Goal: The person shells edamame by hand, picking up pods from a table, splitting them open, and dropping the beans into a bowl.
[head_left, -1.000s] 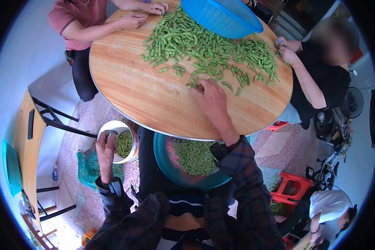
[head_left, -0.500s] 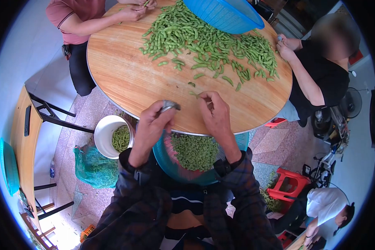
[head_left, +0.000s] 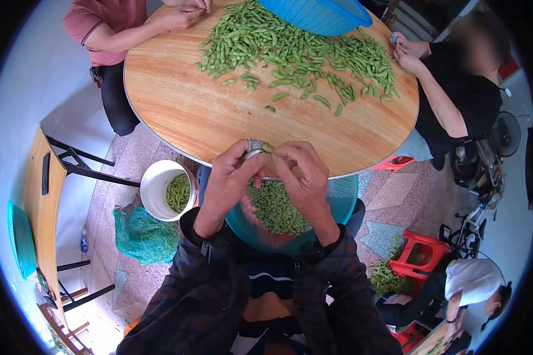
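My left hand (head_left: 230,177) and my right hand (head_left: 307,177) meet over the near edge of the table. A green soybean pod (head_left: 267,147) sits between their fingertips, pinched from both sides. Grey wrapping (head_left: 254,145) covers a finger of my left hand. Below my hands, a teal basket (head_left: 348,204) rests on my lap and holds shelled green soybeans (head_left: 275,208). Beyond my hands, a large heap of pods (head_left: 260,44) is spread over the round wooden table (head_left: 177,106).
A blue basket (head_left: 320,16) stands on the heap. To my left are a white bucket (head_left: 153,192) with pods and a green mesh bag (head_left: 142,234). People sit at the table's left and right. A red stool (head_left: 417,254) and a bending person (head_left: 474,281) are at lower right.
My right hand has moved left and down from the tabletop, bringing the pod to my left hand. My left hand has shifted slightly right.
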### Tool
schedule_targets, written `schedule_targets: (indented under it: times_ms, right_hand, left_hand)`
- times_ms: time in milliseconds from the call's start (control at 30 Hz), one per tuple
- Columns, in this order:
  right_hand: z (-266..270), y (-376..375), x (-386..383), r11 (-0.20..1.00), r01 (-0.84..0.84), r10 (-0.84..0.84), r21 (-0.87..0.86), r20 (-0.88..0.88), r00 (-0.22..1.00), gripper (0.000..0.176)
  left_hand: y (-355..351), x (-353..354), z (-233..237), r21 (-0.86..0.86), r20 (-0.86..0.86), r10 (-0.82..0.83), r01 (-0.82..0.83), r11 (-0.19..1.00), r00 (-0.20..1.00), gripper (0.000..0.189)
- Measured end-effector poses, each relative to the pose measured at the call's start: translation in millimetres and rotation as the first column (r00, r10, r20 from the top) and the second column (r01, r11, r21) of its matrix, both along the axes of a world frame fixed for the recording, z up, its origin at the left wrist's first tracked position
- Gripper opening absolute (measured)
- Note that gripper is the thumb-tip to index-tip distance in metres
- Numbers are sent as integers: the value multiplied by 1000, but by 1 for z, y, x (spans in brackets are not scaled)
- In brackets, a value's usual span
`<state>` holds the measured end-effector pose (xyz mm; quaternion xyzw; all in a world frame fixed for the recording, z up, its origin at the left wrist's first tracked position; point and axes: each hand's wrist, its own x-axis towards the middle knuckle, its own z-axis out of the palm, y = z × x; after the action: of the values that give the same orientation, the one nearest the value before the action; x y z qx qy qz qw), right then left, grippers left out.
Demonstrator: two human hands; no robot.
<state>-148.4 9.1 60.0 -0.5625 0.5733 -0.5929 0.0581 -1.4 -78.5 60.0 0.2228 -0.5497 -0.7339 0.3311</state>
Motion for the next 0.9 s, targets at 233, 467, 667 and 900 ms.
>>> schedule_targets:
  times_ms: [233, 467, 667, 900]
  right_hand:
    - [-5, 5, -1, 990, 83, -100, -114, -158, 982, 25]
    - [-1, 7, -7, 982, 71, -133, -177, -372, 919, 32]
    - [-2, 10, -11, 979, 39, -120, -199, -411, 904, 34]
    - [-3, 15, -14, 985, 22, -94, -172, -424, 901, 35]
  left_hand:
    - [8, 5, 8, 121, -77, -50, 59, 991, 996, 19]
    - [9, 5, 12, 126, -87, -97, 108, 986, 991, 19]
    - [12, 3, 12, 130, -67, -94, 102, 986, 993, 18]
    - [12, 4, 12, 105, -28, -121, 123, 987, 992, 17]
